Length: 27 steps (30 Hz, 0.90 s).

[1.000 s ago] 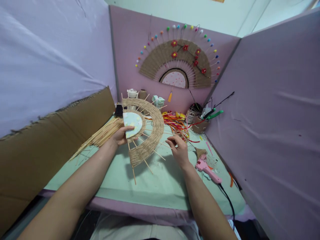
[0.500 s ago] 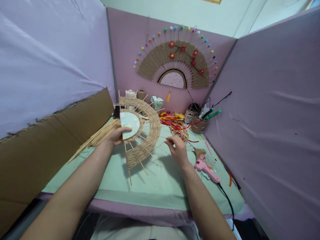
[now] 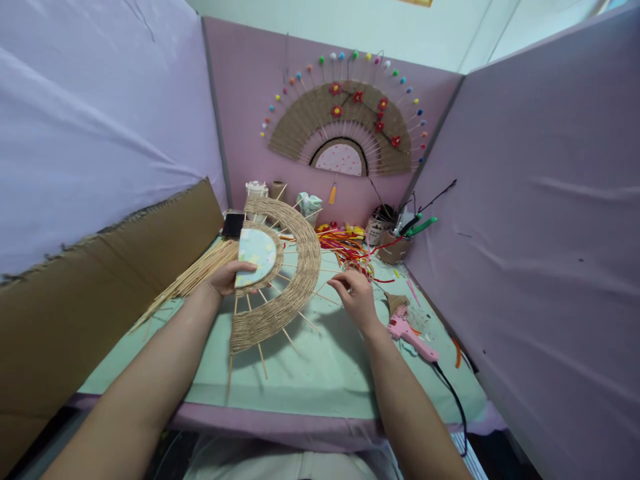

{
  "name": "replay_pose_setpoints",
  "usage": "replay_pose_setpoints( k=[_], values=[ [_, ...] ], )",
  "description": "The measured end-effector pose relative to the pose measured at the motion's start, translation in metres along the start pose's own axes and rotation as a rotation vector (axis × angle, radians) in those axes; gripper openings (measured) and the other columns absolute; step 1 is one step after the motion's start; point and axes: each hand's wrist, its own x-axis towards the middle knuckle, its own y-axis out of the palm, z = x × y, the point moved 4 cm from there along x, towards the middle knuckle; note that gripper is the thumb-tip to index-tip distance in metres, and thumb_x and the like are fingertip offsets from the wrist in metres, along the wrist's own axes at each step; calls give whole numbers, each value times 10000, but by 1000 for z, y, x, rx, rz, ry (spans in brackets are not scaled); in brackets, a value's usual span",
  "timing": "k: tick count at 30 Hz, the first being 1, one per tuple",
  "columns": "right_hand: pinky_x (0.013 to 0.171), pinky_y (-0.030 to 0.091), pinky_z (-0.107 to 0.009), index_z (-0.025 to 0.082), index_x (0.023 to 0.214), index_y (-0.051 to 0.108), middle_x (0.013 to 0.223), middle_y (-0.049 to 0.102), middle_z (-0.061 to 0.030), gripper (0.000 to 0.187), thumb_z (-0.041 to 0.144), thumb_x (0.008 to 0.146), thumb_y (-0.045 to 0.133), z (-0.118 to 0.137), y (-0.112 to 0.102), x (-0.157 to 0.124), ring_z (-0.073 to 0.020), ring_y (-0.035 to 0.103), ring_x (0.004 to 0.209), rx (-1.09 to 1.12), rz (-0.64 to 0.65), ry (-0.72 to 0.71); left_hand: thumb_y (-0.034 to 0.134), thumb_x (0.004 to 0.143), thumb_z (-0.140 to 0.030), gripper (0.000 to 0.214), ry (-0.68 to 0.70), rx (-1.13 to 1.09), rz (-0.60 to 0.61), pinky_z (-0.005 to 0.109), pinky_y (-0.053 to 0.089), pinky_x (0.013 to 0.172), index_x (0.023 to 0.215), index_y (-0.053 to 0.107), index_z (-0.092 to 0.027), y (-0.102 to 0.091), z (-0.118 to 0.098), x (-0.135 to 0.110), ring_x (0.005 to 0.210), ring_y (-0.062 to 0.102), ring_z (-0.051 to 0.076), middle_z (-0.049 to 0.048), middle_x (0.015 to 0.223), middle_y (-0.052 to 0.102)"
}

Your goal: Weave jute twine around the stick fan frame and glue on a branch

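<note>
A half-round fan [image 3: 300, 260] of tan twine woven over thin wooden sticks is held up and tilted above the table. Its inner half disc [image 3: 255, 250] is covered in pale blue patterned cloth with a twine border. My left hand [image 3: 231, 277] grips the fan by this disc, thumb on the front and the other fingers behind it. Close to the outer edge, my right hand [image 3: 356, 300] has thumb and forefinger pinched together on a thin strand of twine [image 3: 321, 289] that runs to the weave. Bare stick ends stick out beyond the rim around the pinch.
A pink glue gun [image 3: 413, 337] with a black cord lies at right. Loose sticks [image 3: 195, 273] lie at left beside a cardboard strip [image 3: 115, 247]. Colourful pipe cleaners [image 3: 345, 245] and a tool holder [image 3: 394, 247] stand behind. A finished fan [image 3: 345, 123] hangs on the back panel.
The fan has turned clockwise, its lower end swinging left and its straight side leaning over. My right hand stays pinched in nearly the same place. The view has shifted slightly.
</note>
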Motion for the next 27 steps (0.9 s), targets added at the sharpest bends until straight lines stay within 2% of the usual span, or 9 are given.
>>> replay_pose_setpoints(
  k=[7, 11, 15, 18, 21, 24, 27],
  values=[
    [667, 395, -296, 201, 728, 624, 691, 617, -20, 197, 325, 870, 570, -1, 1, 0, -162, 535, 665, 62, -8, 49, 526, 769, -111, 601, 67, -56, 106, 291, 579, 458, 1359, 412, -123, 1, 0, 0, 725, 707, 297, 141, 881, 734],
    [673, 414, -292, 200, 790, 637, 762, 646, -34, 187, 316, 891, 530, -4, 4, 0, -167, 564, 706, 126, 9, 54, 514, 802, -142, 580, 21, -94, 142, 303, 579, 457, 1368, 393, -110, -2, 2, -1, 698, 708, 294, 146, 851, 735],
    [666, 403, -290, 198, 750, 632, 735, 641, -28, 200, 340, 872, 563, -5, 1, 0, -163, 555, 685, 82, -21, 66, 479, 850, -206, 573, -17, -112, 175, 311, 570, 441, 1401, 345, -121, -6, 5, 0, 715, 706, 307, 155, 868, 733],
    [641, 386, -287, 195, 694, 612, 669, 610, -11, 224, 369, 836, 613, -6, -6, 0, -149, 518, 623, 41, -112, 95, 475, 844, -213, 607, -28, -93, 148, 308, 563, 436, 1420, 308, -121, -7, 5, 0, 727, 705, 308, 165, 903, 730],
    [628, 372, -287, 194, 642, 581, 602, 556, 5, 272, 407, 792, 660, -7, -11, -1, -145, 487, 597, -2, -191, 108, 492, 808, -170, 630, -68, -51, 66, 290, 550, 427, 1413, 325, -115, -5, 5, -2, 682, 705, 288, 159, 878, 735],
    [623, 366, -292, 199, 590, 536, 558, 504, 16, 326, 433, 769, 677, -6, -14, -1, -145, 460, 580, -32, -224, 102, 520, 770, -135, 610, -109, -3, -8, 269, 527, 393, 1368, 402, -117, -2, 3, -4, 618, 697, 273, 142, 823, 738],
    [624, 382, -295, 203, 630, 542, 602, 526, 2, 287, 405, 811, 634, -4, -15, 0, -151, 473, 603, 8, -215, 86, 544, 750, -124, 564, -118, 35, -41, 266, 521, 392, 1310, 473, -117, 0, 1, -6, 595, 692, 266, 141, 807, 736]
  ],
)
